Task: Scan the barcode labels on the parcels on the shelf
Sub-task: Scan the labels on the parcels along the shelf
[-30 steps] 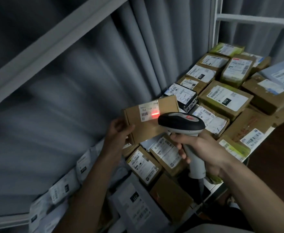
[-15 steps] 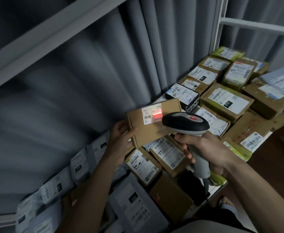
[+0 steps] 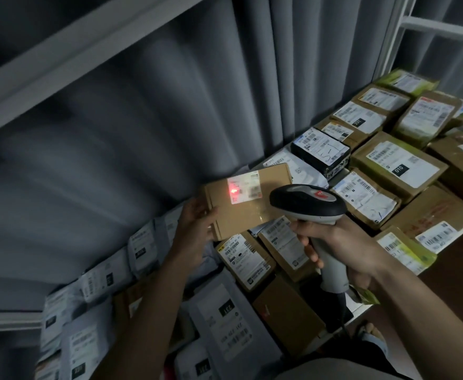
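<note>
Head view: left hand [image 3: 194, 231] grips a flat cardboard parcel [image 3: 248, 201] by its edge, fingers curled underneath. Right hand [image 3: 342, 248], fingers wrapped round the scanner [image 3: 311, 205], casts a red spot on the parcel's label [image 3: 243, 187].

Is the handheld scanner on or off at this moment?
On: the scanner, gripped in the right hand, throws a red spot onto the label of the box.

Left hand [image 3: 194, 229] gripping, thumb on top, right hand [image 3: 342, 248] fist-curled, forearms extended
</note>
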